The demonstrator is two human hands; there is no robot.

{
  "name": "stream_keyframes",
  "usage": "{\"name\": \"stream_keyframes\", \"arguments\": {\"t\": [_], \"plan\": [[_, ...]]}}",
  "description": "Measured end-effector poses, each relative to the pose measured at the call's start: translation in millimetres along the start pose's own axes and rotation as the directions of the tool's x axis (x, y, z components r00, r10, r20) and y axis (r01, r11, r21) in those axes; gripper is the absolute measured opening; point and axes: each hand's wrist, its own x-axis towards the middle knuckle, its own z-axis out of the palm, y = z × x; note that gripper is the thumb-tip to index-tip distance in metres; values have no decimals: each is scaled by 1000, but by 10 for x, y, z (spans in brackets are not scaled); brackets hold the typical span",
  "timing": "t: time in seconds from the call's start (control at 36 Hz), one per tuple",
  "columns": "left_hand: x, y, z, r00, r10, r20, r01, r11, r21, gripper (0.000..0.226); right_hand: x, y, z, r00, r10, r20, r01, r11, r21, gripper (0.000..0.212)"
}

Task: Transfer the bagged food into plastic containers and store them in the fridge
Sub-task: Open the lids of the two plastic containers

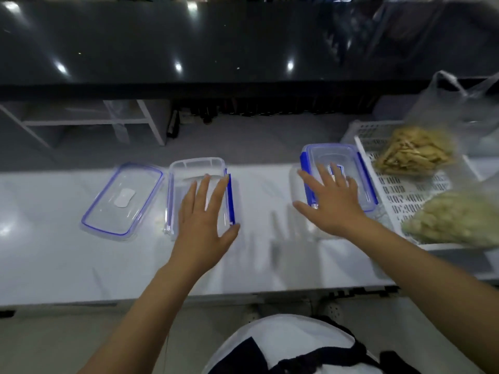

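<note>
Left grip [204, 211] released, fingers straight and spread, laid over open clear container [198, 194] with thumb at near right corner beside blue clasp [230, 198]; whether palm touches rim or hovers, cannot tell. Right grip [330, 197] likewise released, fingers splayed flat on lid of closed container [337, 175], blue clasps along both long sides, thumb stretched left past near left corner. Loose lid [122, 198], blue-edged, flat on white table [81, 265] just left of open container, long edges nearly touching. Between the two containers, a bare glossy strip of table, marked only by blurred shadows of fingers. Nearer the body, a broad band of table surface running to front edge, crossed only by both forearms. Beyond the containers, far edge of table dropping to grey shelving [89, 122] and dark bottles [175, 122] under a black glossy counter [216, 44]. At right, white slotted tray [399, 190] close against closed container, its left rim just beside right blue clasp. In tray, clear bag of yellowish strips [413, 151] at far end, clear bag of pale whitish food [456, 217] at near end, both bags sealed or bunched, contents blurred. Behind, an upright thin plastic bag [459, 103] with handles raised. Right table edge out of view past tray; left portion of table open beyond loose lid.
</note>
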Motion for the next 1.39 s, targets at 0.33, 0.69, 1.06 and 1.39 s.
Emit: {"name": "stream_keyframes", "arguments": {"t": [0.33,0.69,1.06,1.39], "plan": [[976,988,960,799,-314,513,599,480,-640,60,-68,444,286,977,198,81,-201,979,27,82],[604,966,968,745,-268,611,666,259,-700,60,-642,300,295,991,11,130,-17,999,45,81],[-569,237,454,715,-325,619,683,139,-717,60,-945,250,166,864,129,487,-503,159,850,52],[-563,-10,350,714,-294,635,693,177,-698,51,-972,264,370,861,91,501,-506,40,862,36]]}}
